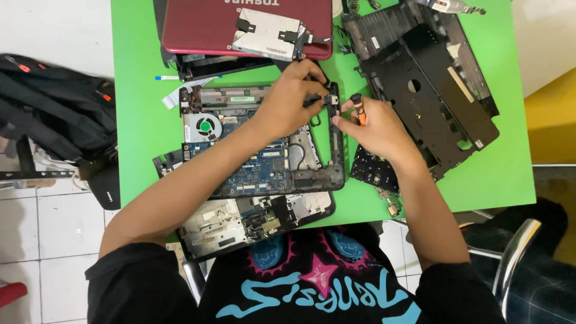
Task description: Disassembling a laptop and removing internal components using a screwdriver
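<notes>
My left hand [292,99] pinches a small black part [324,100] at the top right corner of the open laptop base [264,162]. My right hand [375,129] grips an orange screwdriver [358,108] just beside that corner. A black cover [432,84] lies to the right, a red lid [198,27] above, all on the green table [144,120].

Laptop base [264,156] mid-table [144,120]; lid [204,27] behind it (drive [267,33] on top); backpack [54,105] left.
</notes>
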